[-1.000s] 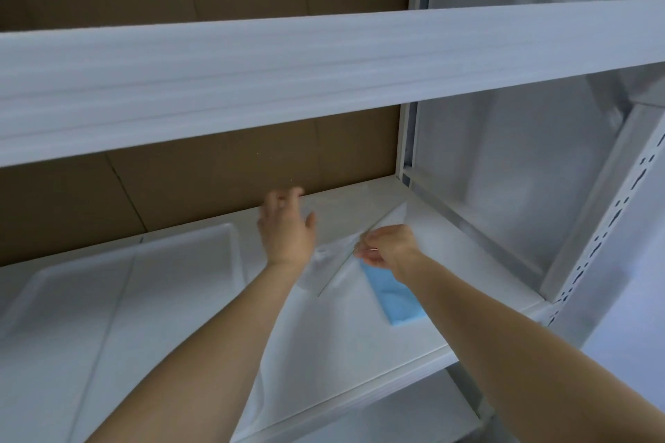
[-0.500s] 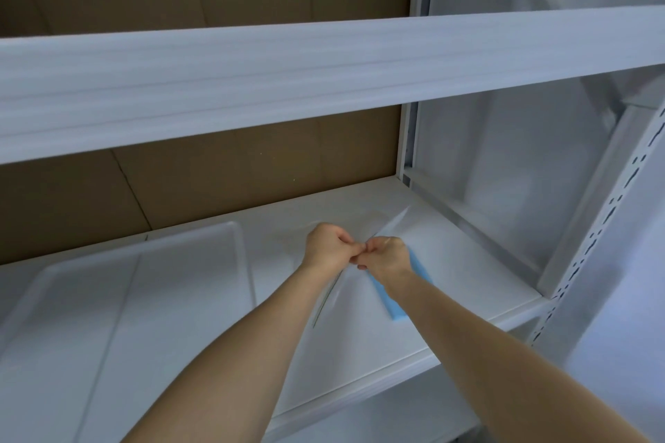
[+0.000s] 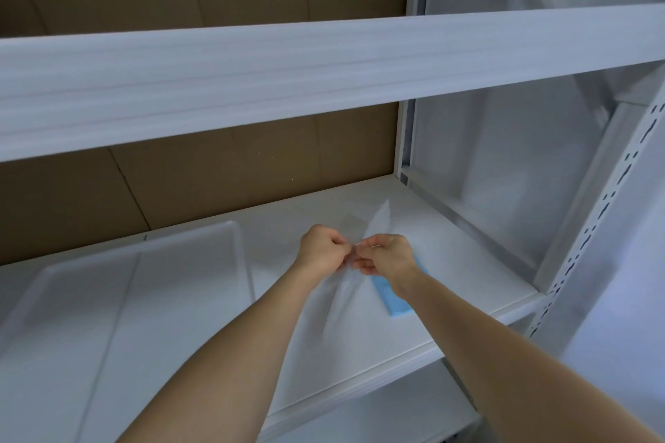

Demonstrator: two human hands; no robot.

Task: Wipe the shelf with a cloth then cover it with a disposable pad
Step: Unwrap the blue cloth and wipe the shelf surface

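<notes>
Above the middle of the white shelf (image 3: pixel 467 262), my left hand (image 3: pixel 322 250) and my right hand (image 3: pixel 387 255) are close together, knuckles almost touching. Both pinch the same edge of a thin translucent pad (image 3: pixel 343 295), which hangs crumpled beneath them and also sticks up behind my right hand. A folded blue cloth (image 3: pixel 390 298) lies flat on the shelf, partly hidden by my right wrist.
A white tray (image 3: pixel 144 284) lies on the left half of the shelf. The front beam of the upper shelf (image 3: pixel 324 65) crosses the view above my hands. Brown cardboard (image 3: pixel 216 183) backs the unit, and a perforated white upright (image 3: pixel 590 237) stands at right.
My left hand was open above the pad one second ago; it has closed on the pad beside my right hand. Both hands stay pinched together over the shelf.
</notes>
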